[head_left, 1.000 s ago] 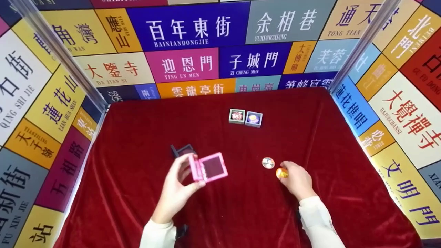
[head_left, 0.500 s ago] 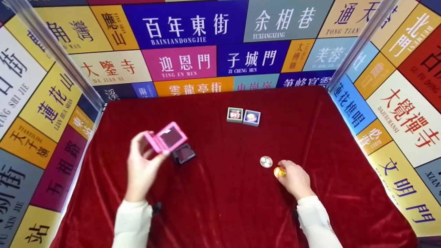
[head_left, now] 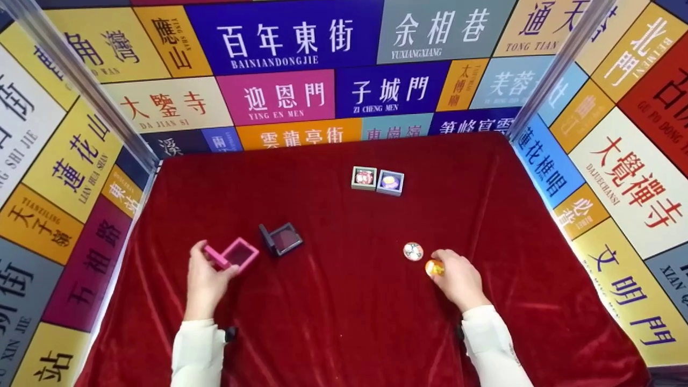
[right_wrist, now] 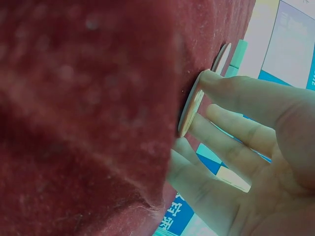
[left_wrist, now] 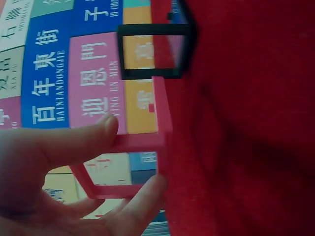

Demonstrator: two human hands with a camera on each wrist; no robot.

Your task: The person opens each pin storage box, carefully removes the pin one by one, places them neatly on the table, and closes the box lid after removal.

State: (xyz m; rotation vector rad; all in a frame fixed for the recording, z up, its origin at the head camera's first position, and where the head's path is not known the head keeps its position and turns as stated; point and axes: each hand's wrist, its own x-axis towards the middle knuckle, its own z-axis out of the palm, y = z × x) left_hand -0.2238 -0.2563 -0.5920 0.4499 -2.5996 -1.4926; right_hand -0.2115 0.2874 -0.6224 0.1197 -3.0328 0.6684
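My left hand (head_left: 206,282) grips a pink hinged display case (head_left: 240,255) by its raised panel, thumb on one side and fingers on the other. The case stands ajar, low over the cloth; in the left wrist view its see-through window (left_wrist: 106,169) shows. Just right of it a black hinged case (head_left: 286,239) sits ajar on the cloth. My right hand (head_left: 458,277) pinches a round orange badge (head_left: 433,267) at the cloth, thumb and fingers at its edge. A round whitish badge (head_left: 413,251) lies flat beside it, to the left.
Two small square boxes stand side by side at the back: a green-rimmed one (head_left: 364,177) and a grey-rimmed one (head_left: 390,183), each with a coloured piece inside. Red velvet cloth (head_left: 344,322) covers the table. Printed panels (head_left: 290,37) wall in the back and sides.
My left hand has carried the pink case left, past the black case, and down toward the cloth. The right hand has kept its place at the orange badge.
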